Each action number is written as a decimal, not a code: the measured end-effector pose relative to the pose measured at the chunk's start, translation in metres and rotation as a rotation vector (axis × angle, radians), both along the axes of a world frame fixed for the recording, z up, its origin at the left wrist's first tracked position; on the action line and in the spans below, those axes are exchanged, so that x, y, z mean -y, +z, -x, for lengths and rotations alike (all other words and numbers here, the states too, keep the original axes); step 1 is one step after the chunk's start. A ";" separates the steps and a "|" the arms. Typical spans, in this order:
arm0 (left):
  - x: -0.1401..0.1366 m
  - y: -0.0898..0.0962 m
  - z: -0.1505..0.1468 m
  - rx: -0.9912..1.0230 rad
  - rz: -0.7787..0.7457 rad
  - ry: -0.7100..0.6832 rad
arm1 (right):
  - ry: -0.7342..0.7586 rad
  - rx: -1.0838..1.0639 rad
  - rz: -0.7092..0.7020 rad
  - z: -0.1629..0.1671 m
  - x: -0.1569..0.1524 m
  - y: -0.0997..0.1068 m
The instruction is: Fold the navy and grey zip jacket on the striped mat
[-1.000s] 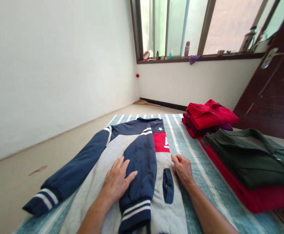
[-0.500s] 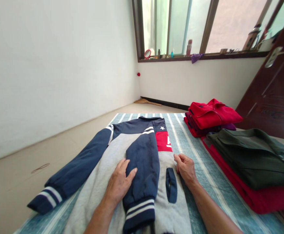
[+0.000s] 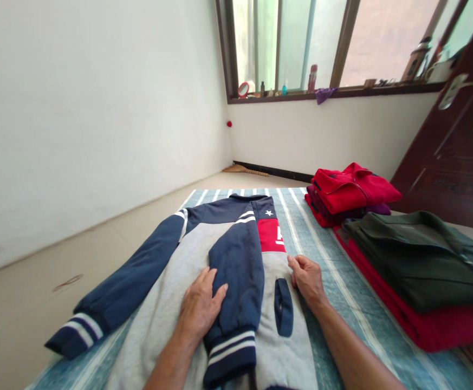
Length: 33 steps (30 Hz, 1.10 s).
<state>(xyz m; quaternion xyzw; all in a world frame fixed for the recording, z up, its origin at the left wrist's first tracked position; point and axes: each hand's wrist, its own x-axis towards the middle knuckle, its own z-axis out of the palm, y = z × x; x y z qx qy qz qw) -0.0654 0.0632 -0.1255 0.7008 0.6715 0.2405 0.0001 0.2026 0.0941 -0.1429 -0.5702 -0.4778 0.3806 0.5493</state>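
Note:
A navy, grey and red jacket (image 3: 171,281) lies spread on a blue striped bedsheet (image 3: 342,287), its right-hand side folded inward. One navy sleeve, with white cuff stripes, is laid down over the grey body; the other stretches out to the left. My left hand (image 3: 201,303) rests flat on the grey cloth and the edge of the folded sleeve, fingers spread. At the jacket's right folded edge, near the navy pocket (image 3: 284,307), my right hand (image 3: 307,279) is closed with its thumb and fingers pinching the cloth. The jacket's bottom hem runs out of view.
Folded red clothes (image 3: 352,189) are stacked at the far right. Closer, a dark green garment (image 3: 419,265) lies on red ones. A brown door (image 3: 455,146) stands behind them. Small items line the window sill (image 3: 293,97); a broom (image 3: 244,170) lies on the floor.

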 end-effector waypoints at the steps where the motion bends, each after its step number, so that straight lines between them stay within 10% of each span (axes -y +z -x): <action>1: 0.000 0.000 0.000 -0.008 0.000 -0.002 | -0.001 0.010 -0.004 0.000 0.000 0.000; 13: 0.006 0.023 -0.007 -0.157 0.046 0.047 | -0.004 0.013 0.002 0.000 -0.001 -0.001; 33: 0.002 0.004 0.024 -0.131 -0.060 0.167 | 0.000 0.043 0.038 -0.004 0.008 0.003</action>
